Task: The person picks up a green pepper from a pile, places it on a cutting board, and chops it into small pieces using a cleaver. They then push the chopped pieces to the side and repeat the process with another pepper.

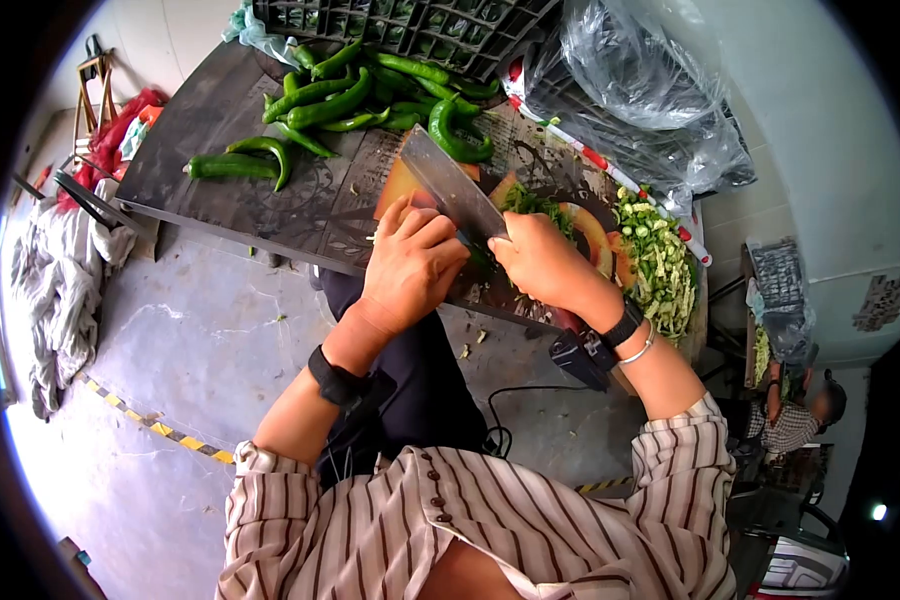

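Note:
My right hand (545, 255) is closed around the handle of a broad-bladed cleaver (448, 180), whose blade points up and to the left over the table edge. Just left of the blade, my left hand (415, 258) has its fingers curled and pressed down on the orange-patterned board (398, 185); what lies under them is mostly hidden. Beyond the blade rests a curved green pepper (457, 140). Shredded green pieces (535, 205) lie by my right knuckles, and a heap of chopped peppers (655, 260) sits to the right.
Whole green peppers (340, 100) are piled at the back of the dark table (185, 130). Behind them stands a black crate (400, 28), with clear plastic bags (640, 80) to its right. A black cable (505, 400) runs below the table. Another person (795, 415) sits far right.

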Demonstrator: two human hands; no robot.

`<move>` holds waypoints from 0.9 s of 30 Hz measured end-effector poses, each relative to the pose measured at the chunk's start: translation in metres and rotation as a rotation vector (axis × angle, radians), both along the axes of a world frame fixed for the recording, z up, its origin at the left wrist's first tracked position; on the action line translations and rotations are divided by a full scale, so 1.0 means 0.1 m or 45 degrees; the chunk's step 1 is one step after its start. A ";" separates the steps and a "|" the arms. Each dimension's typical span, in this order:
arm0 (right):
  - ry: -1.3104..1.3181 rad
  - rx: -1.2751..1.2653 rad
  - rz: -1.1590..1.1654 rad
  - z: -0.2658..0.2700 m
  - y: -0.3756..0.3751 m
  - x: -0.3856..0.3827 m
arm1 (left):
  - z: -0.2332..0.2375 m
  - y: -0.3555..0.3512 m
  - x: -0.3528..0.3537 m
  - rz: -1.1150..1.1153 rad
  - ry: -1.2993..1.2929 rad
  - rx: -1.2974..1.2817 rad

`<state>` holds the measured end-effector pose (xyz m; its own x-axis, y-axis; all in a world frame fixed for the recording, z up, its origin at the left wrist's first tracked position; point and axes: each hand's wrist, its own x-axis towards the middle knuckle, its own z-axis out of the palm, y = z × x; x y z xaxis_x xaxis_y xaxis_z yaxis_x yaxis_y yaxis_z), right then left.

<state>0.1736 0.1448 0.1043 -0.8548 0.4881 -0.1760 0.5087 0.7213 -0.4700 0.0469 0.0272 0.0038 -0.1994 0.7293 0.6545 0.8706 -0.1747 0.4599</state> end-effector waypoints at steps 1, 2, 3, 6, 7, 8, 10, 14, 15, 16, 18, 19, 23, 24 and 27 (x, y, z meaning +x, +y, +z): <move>0.009 0.001 0.002 -0.01 -0.01 -0.01 | -0.01 0.01 0.00 -0.002 -0.016 0.014; 0.065 -0.034 -0.055 -0.03 -0.01 0.00 | -0.01 0.01 0.00 -0.005 -0.036 0.032; 0.120 -0.065 -0.112 -0.05 -0.01 0.02 | -0.02 0.01 0.01 -0.005 -0.031 0.041; 0.227 0.001 -0.098 -0.08 0.04 0.06 | -0.01 0.03 0.00 0.022 -0.021 0.064; 0.223 0.004 -0.090 -0.06 0.05 0.08 | -0.01 0.02 0.00 0.014 -0.027 0.055; 0.206 -0.009 -0.105 0.01 0.01 0.09 | -0.02 0.01 0.00 0.002 -0.036 0.038; 0.191 -0.026 -0.129 0.06 -0.04 0.14 | -0.02 -0.01 0.01 0.002 -0.037 0.028; 0.031 -0.067 -0.053 0.06 -0.04 0.19 | -0.02 0.02 0.01 0.017 -0.028 0.075; 0.028 -0.083 -0.036 0.04 -0.04 0.19 | -0.02 0.02 0.01 0.020 -0.035 0.071; 0.022 -0.088 -0.035 0.00 -0.02 0.20 | -0.02 0.01 0.01 0.012 -0.035 0.053; 0.136 -0.004 0.062 -0.05 0.00 0.20 | -0.02 0.01 0.01 0.001 -0.039 0.029; 0.133 -0.009 0.060 -0.05 0.01 0.20 | -0.02 0.01 0.01 0.000 -0.034 0.026; -0.066 0.017 0.055 0.14 -0.05 0.07 | 0.00 0.00 0.00 0.003 -0.025 0.010; -0.133 -0.040 0.003 0.16 -0.05 0.04 | 0.00 0.00 0.00 0.004 -0.029 0.006; -0.063 0.007 0.010 0.05 -0.04 0.00 | 0.00 0.01 0.01 0.000 -0.030 0.012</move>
<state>0.1741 0.1407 0.1092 -0.8490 0.4825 -0.2154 0.5254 0.7280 -0.4405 0.0479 0.0277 0.0035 -0.2145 0.7232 0.6564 0.8597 -0.1793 0.4784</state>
